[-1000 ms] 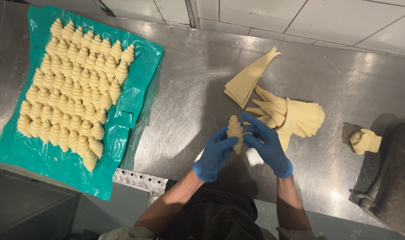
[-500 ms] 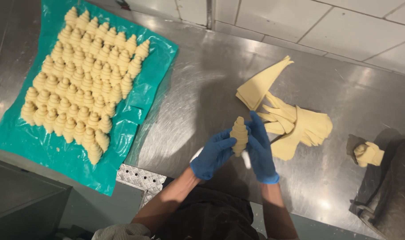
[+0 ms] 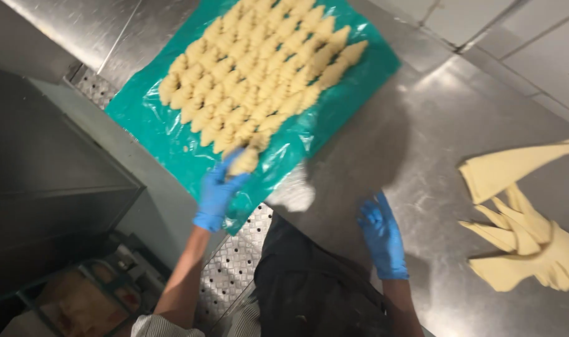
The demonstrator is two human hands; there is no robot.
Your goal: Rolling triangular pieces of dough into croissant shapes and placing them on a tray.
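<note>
Stainless steel made up the tabletop (image 3: pixel 384 143), with pale wall tiles beyond it and a perforated metal strip at its near edge. On it lay a teal plastic sheet (image 3: pixel 172 134) carrying tight rows of rolled dough pieces (image 3: pixel 259 68). The left hand (image 3: pixel 217 193), in a blue glove, was closed around one more rolled piece (image 3: pixel 244 161) at the near end of the rows, just above the sheet. The right hand (image 3: pixel 382 236), also gloved, was open and empty, resting flat on the bare steel well apart from the pile of cut dough triangles (image 3: pixel 521 218) at the right. To set the piece well, it would seem best to lower it gently beside the last one in its row, aligned with its neighbours and not squashed by the fingers. Half a second earlier both hands had been together in front of the body, shaping that piece between them near the triangles; by this moment the left had carried it across to the sheet, and the view had swung left with it.
</note>
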